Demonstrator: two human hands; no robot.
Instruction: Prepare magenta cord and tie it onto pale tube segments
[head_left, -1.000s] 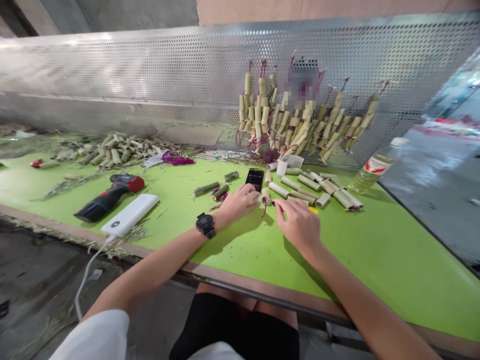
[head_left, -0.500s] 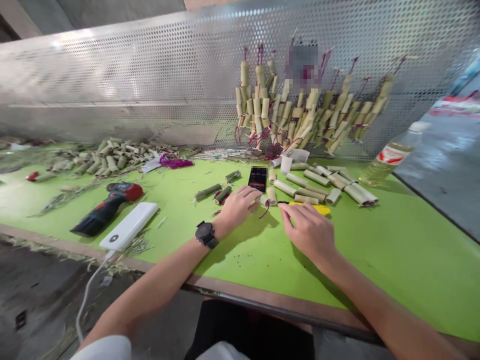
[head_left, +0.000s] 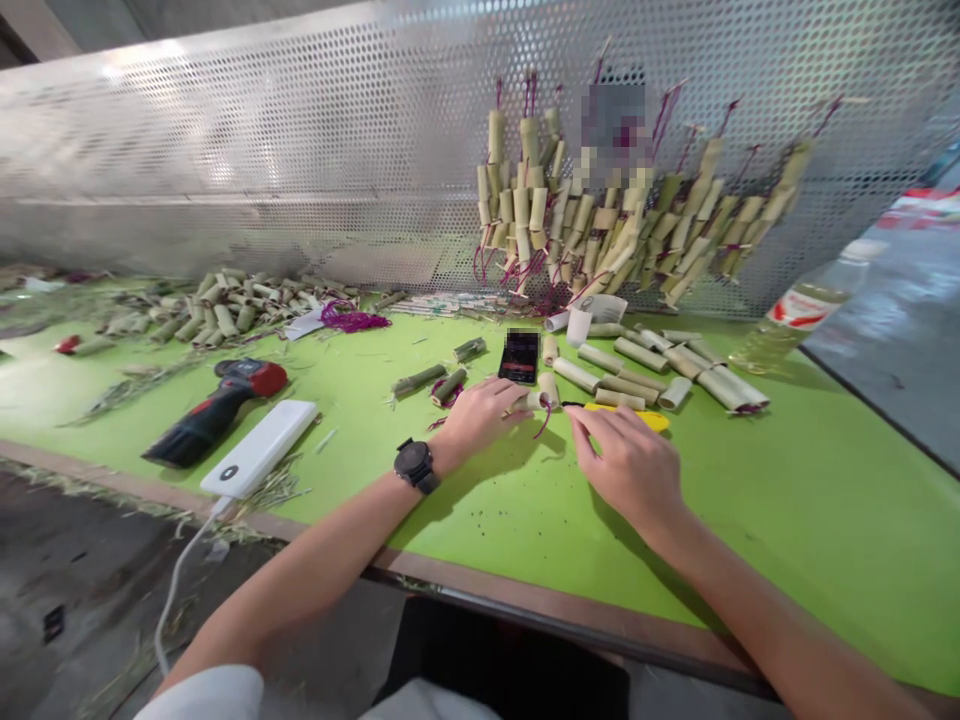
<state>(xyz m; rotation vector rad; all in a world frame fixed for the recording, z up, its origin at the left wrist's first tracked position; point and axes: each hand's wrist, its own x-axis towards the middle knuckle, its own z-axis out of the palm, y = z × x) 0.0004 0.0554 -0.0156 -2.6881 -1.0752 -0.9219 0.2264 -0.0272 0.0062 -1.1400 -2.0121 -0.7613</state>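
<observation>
My left hand (head_left: 480, 420), with a black watch at its wrist, is closed around a short bamboo tube (head_left: 531, 400). A purple string (head_left: 543, 424) dangles from the tube's right end. To the right, my right hand (head_left: 628, 460) has its thumb and fingers drawn together in a pinch. What sits between those fingertips, if anything, is too small to make out. Just behind them lies a yellow tool (head_left: 651, 419) with a black end, partly covered by the hand. A phone (head_left: 519, 358) lies beyond my left hand.
Loose bamboo pieces (head_left: 637, 354) lie behind my hands, near a bottle (head_left: 799, 310). On the left are a drill (head_left: 217, 410), a power bank (head_left: 261, 448), purple string (head_left: 352, 316) and a bamboo pile (head_left: 225, 305). Strung bamboo bundles (head_left: 525, 200) hang on the perforated metal panel (head_left: 300, 150).
The view has shifted slightly, so most things on the table appear a little further right. Both hands keep nearly the same pose, the left still on the bamboo tube.
</observation>
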